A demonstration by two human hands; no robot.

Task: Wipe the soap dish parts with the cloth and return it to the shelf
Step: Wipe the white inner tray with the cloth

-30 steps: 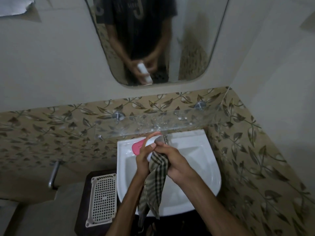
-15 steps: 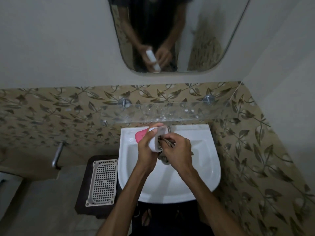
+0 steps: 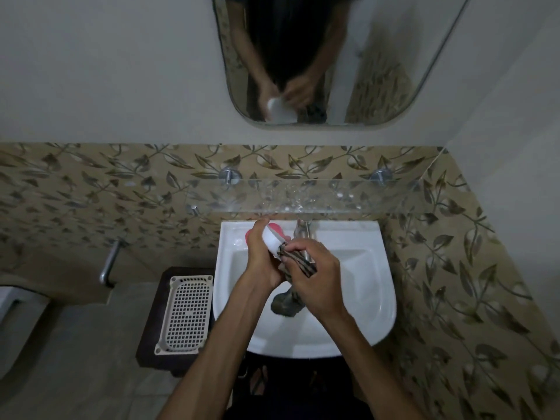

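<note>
My left hand [image 3: 262, 256] grips a white soap dish part [image 3: 272, 240] upright over the white sink [image 3: 357, 298]. A pink piece [image 3: 274, 228] shows just behind it on the sink's back left rim. My right hand [image 3: 315, 277] holds a checked cloth [image 3: 298, 263] pressed against the white part's lower edge; the cloth's loose end [image 3: 288, 303] hangs down into the basin. Above the sink runs a clear glass shelf [image 3: 378, 197] on metal pegs, wet with droplets.
A metal tap [image 3: 303, 228] stands at the sink's back middle. To the left a white perforated basket [image 3: 188, 313] lies on a dark stool [image 3: 151, 338]. A metal handle [image 3: 110, 263] sticks out of the tiled wall. A mirror [image 3: 363, 71] hangs above, reflecting my hands.
The cloth, which hung long below my hands, is now bunched under my right hand against the white part. The view tilted downward; both hands stay over the sink.
</note>
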